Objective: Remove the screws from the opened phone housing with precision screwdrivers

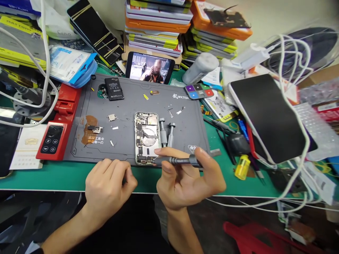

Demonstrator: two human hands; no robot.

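Opened phone (148, 135) — internals exposed, flat on grey mat (125, 135) | dark screwdriver (182, 161) — tip at phone's near end

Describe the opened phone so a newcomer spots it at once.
Start from the dark grey mat on the green table. At the mat's near edge, left of two grey tools, is the opened phone, by the tip of the screwdriver in the right hand. Unlike the phone with a lit screen, it shows bare inner parts.

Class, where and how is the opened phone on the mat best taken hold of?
Pinch the opened phone by its outer frame, probably from the left: it lies flat with its inner parts exposed, and two grey tools lie close along its right side.
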